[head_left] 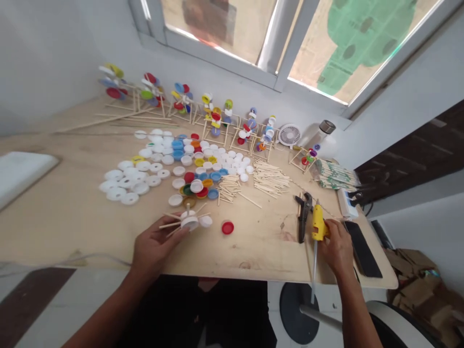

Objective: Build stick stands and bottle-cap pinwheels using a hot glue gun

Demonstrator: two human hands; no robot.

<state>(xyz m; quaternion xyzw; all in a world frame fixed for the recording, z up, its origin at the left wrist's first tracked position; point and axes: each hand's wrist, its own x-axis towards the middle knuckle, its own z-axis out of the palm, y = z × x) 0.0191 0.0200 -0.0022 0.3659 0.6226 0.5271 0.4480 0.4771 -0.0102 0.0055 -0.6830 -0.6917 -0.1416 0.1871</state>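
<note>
Above the front part of the table, my left hand (152, 245) is closed on a white hub with wooden sticks (189, 222) spreading from it like spokes. A white bottle cap (206, 221) shows at the hub's right side; whether it is fixed to a stick I cannot tell. To the right, my right hand (337, 244) is wrapped round the handle of a yellow hot glue gun (318, 226), with a pale glue stick (314, 270) coming out of its back. A red bottle cap (227, 227) lies on the wood between my hands.
Loose bottle caps (177, 153), white foam discs (130, 182) and cut sticks (270, 178) cover the table's middle. Several stick-framed wheels (150, 89) line the wall. Cutters (304, 216), a phone (362, 249), a power strip (347, 203), a small fan (289, 135) and a bottle (321, 135) stand or lie rightward.
</note>
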